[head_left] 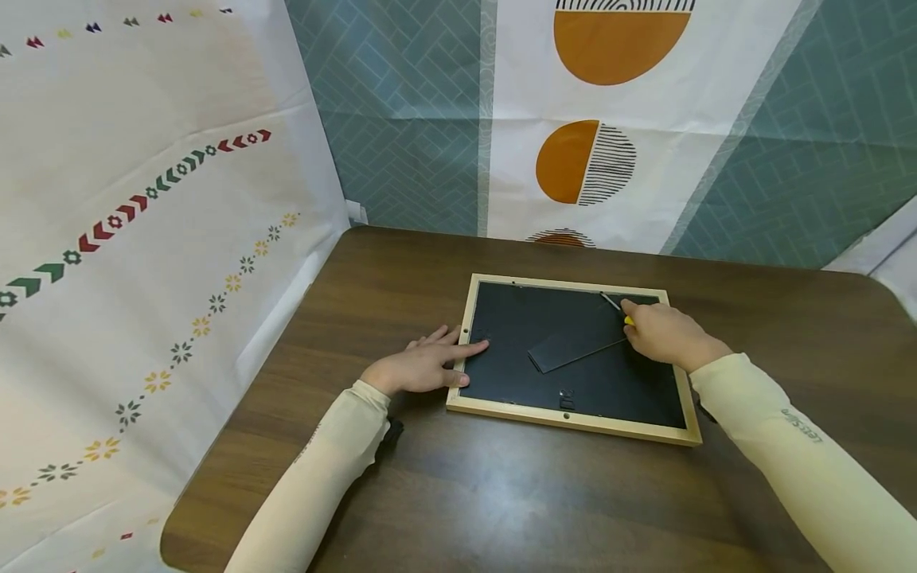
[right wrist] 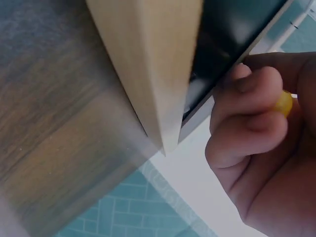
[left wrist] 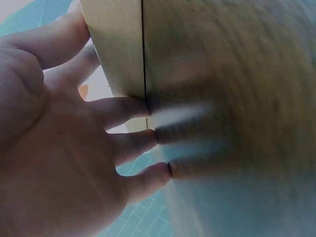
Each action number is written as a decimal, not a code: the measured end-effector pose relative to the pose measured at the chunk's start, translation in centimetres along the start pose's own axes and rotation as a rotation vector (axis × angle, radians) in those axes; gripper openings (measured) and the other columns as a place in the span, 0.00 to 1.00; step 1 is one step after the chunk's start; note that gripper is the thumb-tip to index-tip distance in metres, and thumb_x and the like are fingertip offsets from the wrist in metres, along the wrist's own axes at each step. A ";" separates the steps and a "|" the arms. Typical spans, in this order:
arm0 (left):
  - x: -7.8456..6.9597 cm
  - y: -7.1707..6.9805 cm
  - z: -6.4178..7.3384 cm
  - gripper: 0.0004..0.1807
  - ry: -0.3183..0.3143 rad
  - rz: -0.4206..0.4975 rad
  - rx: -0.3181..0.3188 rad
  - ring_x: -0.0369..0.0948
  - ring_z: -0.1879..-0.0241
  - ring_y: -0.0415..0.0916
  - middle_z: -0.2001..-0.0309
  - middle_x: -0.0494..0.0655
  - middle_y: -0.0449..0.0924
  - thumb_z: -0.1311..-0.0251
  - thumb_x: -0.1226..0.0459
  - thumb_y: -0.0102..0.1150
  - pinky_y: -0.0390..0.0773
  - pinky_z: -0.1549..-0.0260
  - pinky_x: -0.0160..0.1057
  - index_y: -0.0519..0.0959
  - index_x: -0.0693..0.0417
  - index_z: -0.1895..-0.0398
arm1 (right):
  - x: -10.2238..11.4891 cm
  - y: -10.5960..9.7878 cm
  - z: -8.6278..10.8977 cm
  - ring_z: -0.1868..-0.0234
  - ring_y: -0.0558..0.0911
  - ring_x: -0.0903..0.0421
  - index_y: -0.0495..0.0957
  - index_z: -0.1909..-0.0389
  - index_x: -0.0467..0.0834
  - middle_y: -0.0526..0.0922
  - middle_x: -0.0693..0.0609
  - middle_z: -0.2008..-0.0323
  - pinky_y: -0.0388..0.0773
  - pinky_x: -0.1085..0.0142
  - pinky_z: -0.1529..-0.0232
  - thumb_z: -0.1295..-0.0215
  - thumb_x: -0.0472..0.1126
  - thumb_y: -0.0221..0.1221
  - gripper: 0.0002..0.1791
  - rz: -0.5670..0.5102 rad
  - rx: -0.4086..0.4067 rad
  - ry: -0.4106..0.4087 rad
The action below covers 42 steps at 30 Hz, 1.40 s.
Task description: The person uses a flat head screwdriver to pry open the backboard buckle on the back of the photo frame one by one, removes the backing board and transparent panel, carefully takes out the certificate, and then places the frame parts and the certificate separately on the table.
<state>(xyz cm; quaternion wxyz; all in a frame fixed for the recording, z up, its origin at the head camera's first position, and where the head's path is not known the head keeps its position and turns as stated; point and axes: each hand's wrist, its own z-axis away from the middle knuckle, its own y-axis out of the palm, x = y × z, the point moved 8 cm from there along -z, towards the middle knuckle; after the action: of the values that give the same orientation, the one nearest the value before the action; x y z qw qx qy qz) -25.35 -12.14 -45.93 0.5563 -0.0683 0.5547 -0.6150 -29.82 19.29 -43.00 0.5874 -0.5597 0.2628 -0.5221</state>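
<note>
A picture frame (head_left: 573,419) with a pale wooden border lies back side up, its black backing board (head_left: 516,310) showing. A black stand flap (head_left: 562,350) sits on the board's middle. My left hand (head_left: 423,364) rests spread on the frame's left side, thumb and index finger over the border onto the board; in the left wrist view other fingertips touch the tabletop. With curled fingers my right hand (head_left: 669,334) grips a screwdriver (head_left: 611,302) by its yellow handle (right wrist: 284,102). Its metal shaft slants up-left to the board's far edge. Most of the handle is hidden in the fingers.
The frame lies on a dark brown wooden table (head_left: 487,485) with rounded corners. A patterned cloth (head_left: 401,119) hangs behind the far edge, and a white embroidered cloth (head_left: 179,239) hangs along the left. A small metal hanger (head_left: 567,399) is near the board's front edge.
</note>
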 end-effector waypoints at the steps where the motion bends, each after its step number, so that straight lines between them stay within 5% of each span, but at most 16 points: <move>1: 0.0 0.0 0.0 0.35 0.001 0.000 0.000 0.57 0.22 0.28 0.19 0.57 0.36 0.26 0.50 0.54 0.36 0.32 0.68 0.55 0.34 0.19 | -0.1 0.1 0.0 0.80 0.72 0.54 0.57 0.29 0.21 0.81 0.40 0.68 0.77 0.56 0.69 0.26 0.34 0.52 0.31 -0.013 0.013 0.005; 6: -0.1 0.1 -0.1 0.36 -0.018 -0.002 0.002 0.55 0.21 0.28 0.19 0.55 0.36 0.27 0.50 0.54 0.36 0.31 0.67 0.55 0.32 0.19 | -0.6 0.4 -0.1 0.86 0.74 0.54 0.53 0.26 0.24 0.79 0.40 0.67 0.77 0.60 0.78 0.23 0.37 0.52 0.33 -0.083 0.075 0.031; 12: -0.1 0.0 -0.2 0.36 -0.039 0.008 -0.008 0.54 0.21 0.29 0.19 0.53 0.37 0.28 0.51 0.56 0.37 0.31 0.67 0.55 0.31 0.20 | -1.2 -0.3 -0.6 0.88 0.75 0.51 0.61 0.29 0.26 0.76 0.27 0.50 0.77 0.59 0.82 0.26 0.38 0.58 0.32 -0.097 0.047 0.047; 15: -0.1 0.0 -0.1 0.36 -0.048 0.001 -0.012 0.54 0.21 0.30 0.19 0.53 0.37 0.28 0.52 0.57 0.38 0.31 0.67 0.56 0.31 0.20 | -0.8 -1.0 -1.1 0.73 0.83 0.43 0.67 0.34 0.26 0.78 0.30 0.50 0.82 0.50 0.67 0.27 0.38 0.60 0.28 -0.048 0.021 0.022; 19: -0.1 0.1 -0.1 0.36 -0.054 -0.011 -0.017 0.54 0.21 0.31 0.19 0.53 0.38 0.28 0.52 0.57 0.39 0.31 0.67 0.56 0.31 0.20 | -0.4 -1.3 -1.3 0.56 0.82 0.38 0.73 0.40 0.25 0.81 0.31 0.51 0.76 0.40 0.50 0.26 0.39 0.59 0.23 0.010 0.001 -0.006; 27: -0.7 -0.1 -0.1 0.36 -0.052 -0.025 -0.033 0.52 0.21 0.34 0.19 0.54 0.39 0.29 0.53 0.58 0.42 0.32 0.69 0.57 0.32 0.20 | -1.6 -0.9 -0.2 0.73 0.76 0.51 0.62 0.29 0.26 0.77 0.25 0.45 0.75 0.54 0.69 0.26 0.39 0.58 0.32 -0.004 0.024 0.017; 42: -0.7 -0.1 -0.1 0.37 -0.037 -0.005 -0.044 0.53 0.21 0.34 0.19 0.54 0.40 0.29 0.53 0.58 0.41 0.33 0.70 0.57 0.34 0.20 | -0.8 -0.6 -0.3 0.54 0.84 0.34 0.63 0.30 0.25 0.78 0.26 0.45 0.78 0.38 0.53 0.24 0.41 0.57 0.31 0.097 -0.040 0.042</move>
<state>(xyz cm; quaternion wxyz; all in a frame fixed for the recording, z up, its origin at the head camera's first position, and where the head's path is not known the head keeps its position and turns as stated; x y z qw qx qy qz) -25.24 -11.57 -45.49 0.5632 -0.0933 0.5574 -0.6028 -30.53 19.97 -42.75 0.5952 -0.5470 0.3123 -0.4990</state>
